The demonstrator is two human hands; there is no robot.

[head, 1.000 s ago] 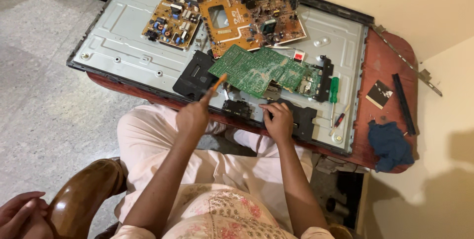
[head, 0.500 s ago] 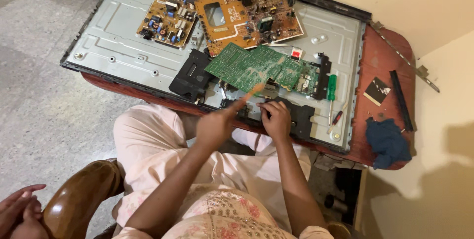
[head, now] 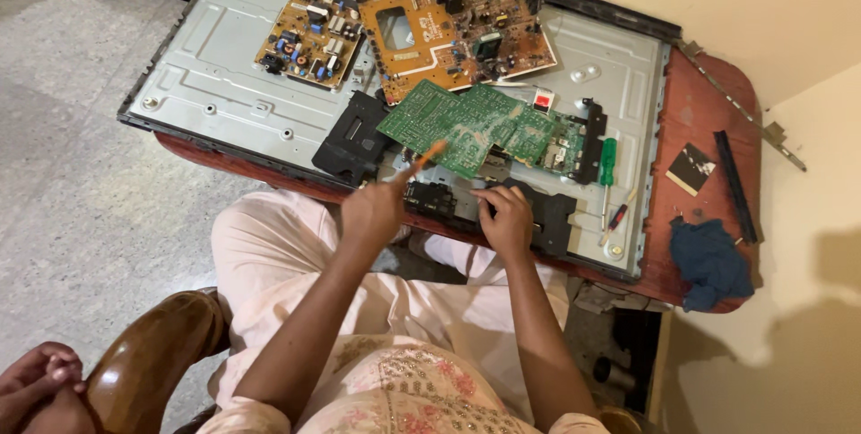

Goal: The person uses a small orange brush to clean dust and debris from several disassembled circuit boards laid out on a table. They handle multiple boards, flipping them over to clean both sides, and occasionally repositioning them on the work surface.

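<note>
At the lower left corner of the frame, another person's hands point(head: 40, 378) are clasped together beside a brown wooden chair back point(head: 157, 353); they take no part in the work.

Upper left of centre: a grey metal back panel point(head: 215, 48) of a flat screen lies face down on a red table point(head: 708, 102). A small brown power board point(head: 311, 37) sits on it, apparently seated in place. To its right, a larger orange circuit board point(head: 439, 26) lies loose and askew at upper centre.

Centre: a green circuit board point(head: 471, 125) rests tilted over the panel, overlapping a black plastic bracket point(head: 350, 138). It is detached, not fastened down.

Left hand point(head: 372, 212), just below centre, is closed around an orange-handled tool point(head: 429, 154) whose tip points up at the near edge of the green board. Right hand point(head: 504, 219), close beside it, lies fingers down on a black module point(head: 538, 214) at the panel's lower edge; whether it grips anything cannot be told.

Right of centre: a green-handled screwdriver point(head: 607, 165) and a smaller red-handled one point(head: 617, 217) lie unused on the panel. Far right: a small dark card point(head: 692, 168), a black strip point(head: 735, 185) and a blue cloth point(head: 713, 259) on the table.

Judgement: disassembly looks well advanced, with two boards freed; the small board and lower modules remain in place.
</note>
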